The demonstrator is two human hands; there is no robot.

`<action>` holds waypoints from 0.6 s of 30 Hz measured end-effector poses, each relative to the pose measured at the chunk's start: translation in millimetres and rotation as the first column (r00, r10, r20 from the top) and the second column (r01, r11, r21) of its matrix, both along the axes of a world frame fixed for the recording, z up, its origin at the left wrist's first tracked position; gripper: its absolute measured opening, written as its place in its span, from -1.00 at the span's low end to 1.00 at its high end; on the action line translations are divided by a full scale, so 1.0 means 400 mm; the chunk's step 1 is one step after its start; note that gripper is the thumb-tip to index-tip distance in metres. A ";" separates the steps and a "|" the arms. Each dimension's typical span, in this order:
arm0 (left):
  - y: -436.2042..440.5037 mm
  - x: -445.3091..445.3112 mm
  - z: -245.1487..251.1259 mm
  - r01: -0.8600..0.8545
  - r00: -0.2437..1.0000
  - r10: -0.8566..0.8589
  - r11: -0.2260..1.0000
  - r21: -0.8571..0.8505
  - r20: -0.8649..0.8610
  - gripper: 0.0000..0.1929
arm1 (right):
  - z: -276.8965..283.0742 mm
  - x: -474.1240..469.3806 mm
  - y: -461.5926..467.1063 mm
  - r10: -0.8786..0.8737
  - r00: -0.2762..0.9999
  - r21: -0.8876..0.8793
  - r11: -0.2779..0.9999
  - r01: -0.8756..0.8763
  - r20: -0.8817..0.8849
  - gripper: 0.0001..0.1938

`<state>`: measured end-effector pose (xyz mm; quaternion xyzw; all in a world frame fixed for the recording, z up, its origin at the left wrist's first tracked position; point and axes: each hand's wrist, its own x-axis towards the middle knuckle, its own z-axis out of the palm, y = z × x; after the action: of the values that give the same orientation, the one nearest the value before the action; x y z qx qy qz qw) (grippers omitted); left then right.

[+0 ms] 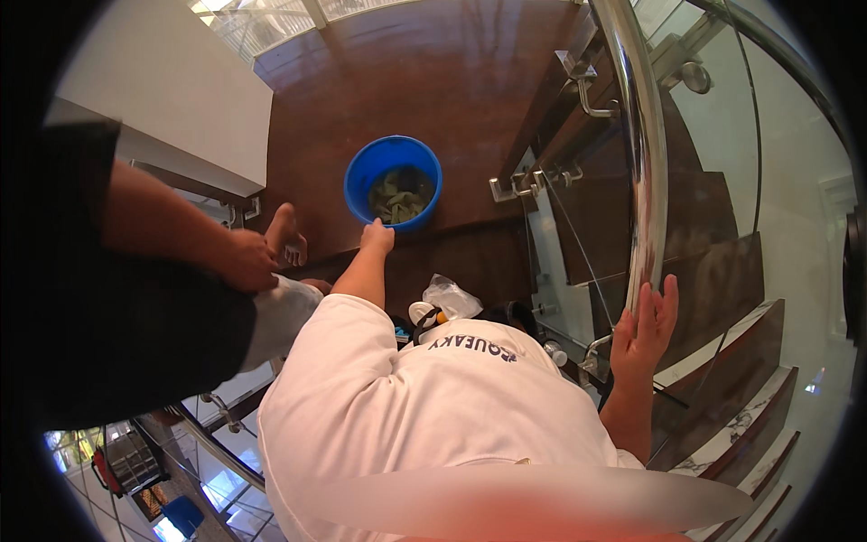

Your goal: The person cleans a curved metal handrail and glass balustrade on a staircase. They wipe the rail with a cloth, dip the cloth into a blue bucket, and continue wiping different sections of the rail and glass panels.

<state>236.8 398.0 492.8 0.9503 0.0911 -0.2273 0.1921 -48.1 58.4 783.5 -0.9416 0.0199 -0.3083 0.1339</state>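
My left hand (pixel 378 237) grips the near rim of a round blue plastic bucket (pixel 351 177), which stands on a dark reddish-brown wooden floor. Greenish cloth (pixel 399 203) lies in the bucket, in what looks like water. At the right, my right hand (pixel 647 328) rests against the lower part of a shiny metal handrail (pixel 640 135), its fingers extended and apart. A clear plastic bag (pixel 452 297) and a white round item (pixel 421 313) show just beyond my white shirt.
Another person in dark clothing is close at my left, with a hand (pixel 250 261) and a bare foot (pixel 284 234) visible. Glass panels and stair treads (pixel 718 366) lie at the right. A white wall block (pixel 183 88) stands at upper left.
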 end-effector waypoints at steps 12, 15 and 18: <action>-0.086 0.002 -0.047 0.209 0.978 -0.208 0.976 -0.051 0.036 -0.62 | -0.028 0.092 -0.015 -0.091 0.996 -0.286 0.954 0.090 0.010 -0.53; -0.089 0.019 -0.052 0.207 0.978 -0.207 0.978 -0.020 0.018 -0.61 | -0.040 0.097 -0.020 -0.069 0.996 -0.275 0.958 0.081 0.053 -0.47; -0.093 0.037 -0.058 0.160 0.987 -0.161 0.987 -0.021 -0.012 -0.59 | -0.042 0.093 -0.023 -0.056 0.997 -0.206 0.976 0.067 0.060 -0.43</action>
<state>251.5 360.7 469.5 0.9510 0.0133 -0.2495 0.1821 -10.8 49.1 766.7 -0.9407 0.0129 -0.3380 0.0256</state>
